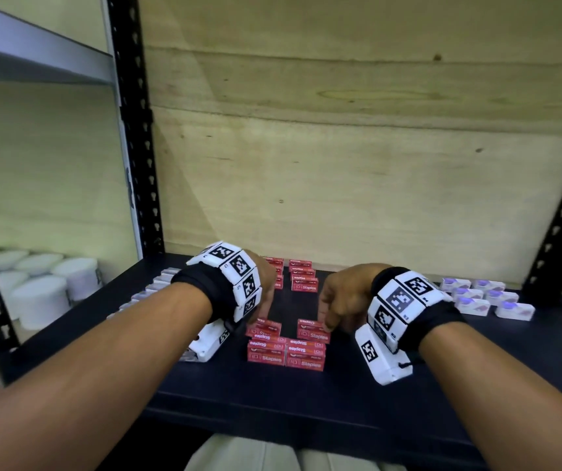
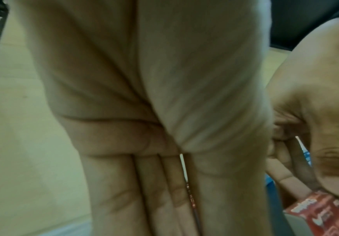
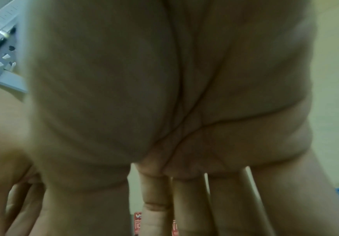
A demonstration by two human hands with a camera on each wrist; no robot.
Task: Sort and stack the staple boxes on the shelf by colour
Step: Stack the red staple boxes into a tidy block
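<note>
Dark shelf (image 1: 357, 396), plywood back. Red staple boxes being stacked, I judge. Left hand (image 1: 266, 283) and right hand (image 1: 337, 297), fingers pointing down, each pinching red box (image 1: 263, 328), (image 1: 312, 330) just below fingertips, atop front red stack (image 1: 286, 355). Long axes left-right, labels toward person. Next: square boxes, let go.

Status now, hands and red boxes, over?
Left hand on one red staple box, right hand on another. Grip unclear. Nothing blocking.
</note>
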